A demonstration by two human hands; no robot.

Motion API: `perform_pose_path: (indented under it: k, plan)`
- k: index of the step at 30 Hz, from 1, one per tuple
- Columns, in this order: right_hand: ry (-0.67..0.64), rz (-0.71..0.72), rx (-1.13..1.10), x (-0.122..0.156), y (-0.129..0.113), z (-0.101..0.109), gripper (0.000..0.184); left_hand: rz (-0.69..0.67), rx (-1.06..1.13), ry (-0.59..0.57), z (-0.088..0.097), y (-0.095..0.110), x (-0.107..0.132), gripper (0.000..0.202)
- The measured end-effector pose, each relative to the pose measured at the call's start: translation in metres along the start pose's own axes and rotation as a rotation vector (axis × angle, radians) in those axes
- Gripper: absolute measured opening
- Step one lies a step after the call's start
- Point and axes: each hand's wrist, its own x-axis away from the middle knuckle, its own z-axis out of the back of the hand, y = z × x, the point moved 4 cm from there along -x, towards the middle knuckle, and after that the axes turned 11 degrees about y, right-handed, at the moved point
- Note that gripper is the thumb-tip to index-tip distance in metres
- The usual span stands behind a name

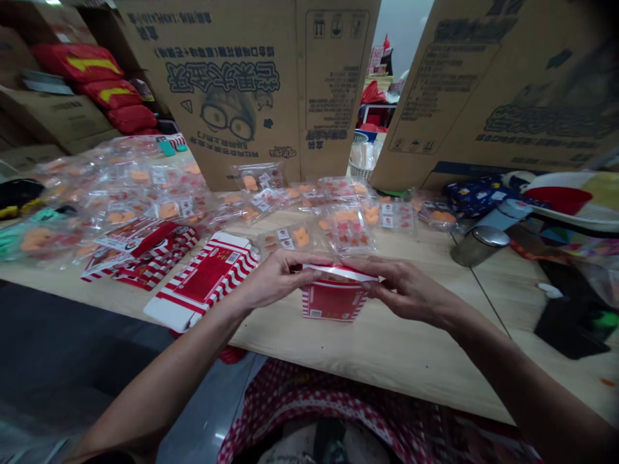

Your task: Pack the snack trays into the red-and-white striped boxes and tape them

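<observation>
Wood-grain tabletop: red box upright, red-and-white striped sides, white rim; left hand and right hand pinching its top corners

Reaches both bare arms forward, angled inward toward each other. Slants the left forearm from the near left toward the far middle, with the left wrist nearly straight. Slants the right forearm from the near right toward the far left, with the right wrist almost in line. Grips with the left hand, stretching the left thumb rightward on the near side and reaching the left fingers rightward beyond it. Grips likewise with the right hand, pointing the right thumb leftward on the near side and extending the right fingers leftward on the far side.
</observation>
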Motion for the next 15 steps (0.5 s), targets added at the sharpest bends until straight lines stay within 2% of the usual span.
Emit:
perform_pose_path:
  k: [2,7,9,11,15]
  plan:
    - [-0.016,-0.012,-0.028,0.000,0.004,0.001,0.046,0.045,0.102,-0.124,0.005,0.001,0.001,0.044]
    - [-0.095,-0.021,-0.039,0.002,0.008,0.006,0.048,0.103,0.186,-0.260,0.007,0.000,0.004,0.063]
    - [-0.154,0.013,0.007,0.003,0.004,0.008,0.049,0.128,0.177,-0.228,0.002,-0.004,0.004,0.055]
    - [-0.205,0.062,0.104,0.003,-0.005,0.008,0.047,0.130,0.133,-0.131,-0.003,-0.009,0.004,0.043]
    - [-0.106,0.103,0.459,-0.010,-0.026,0.005,0.040,0.089,0.031,0.059,-0.010,-0.016,0.005,0.040]
